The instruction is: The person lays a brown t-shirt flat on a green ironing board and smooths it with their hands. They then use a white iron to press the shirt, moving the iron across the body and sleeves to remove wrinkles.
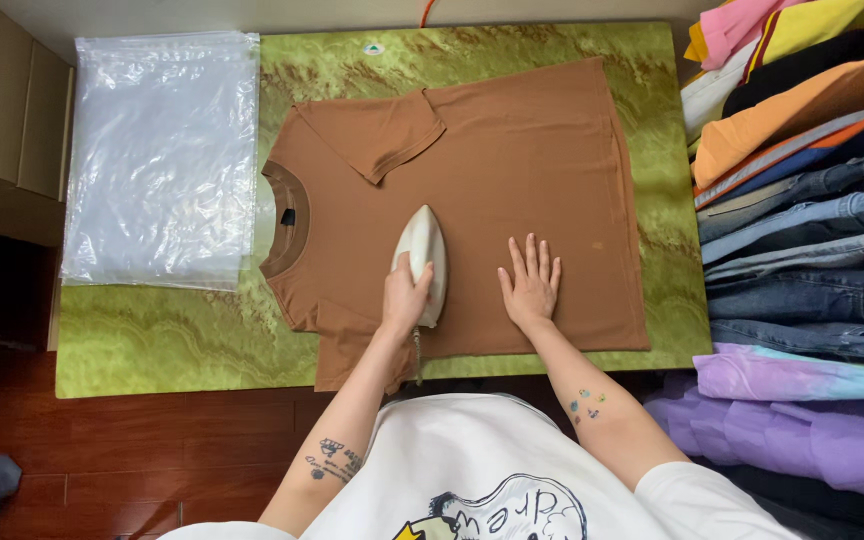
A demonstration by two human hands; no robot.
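Observation:
A brown T-shirt (pixel 512 170) lies flat on a green marbled table cover (pixel 172 340), collar to the left, one sleeve folded in over the chest. A white iron (pixel 424 245) rests on the shirt's middle, tip pointing away from me. My left hand (pixel 404 297) grips the iron's rear handle. My right hand (pixel 530 283) lies flat on the shirt just right of the iron, fingers spread, pressing the cloth.
A stack of clear plastic bags (pixel 162 155) lies at the table's left end. A pile of folded clothes (pixel 812 230), jeans, orange, yellow and purple items, stands along the right. Brown cabinets (pixel 2 100) sit far left; wooden floor (pixel 152 450) below.

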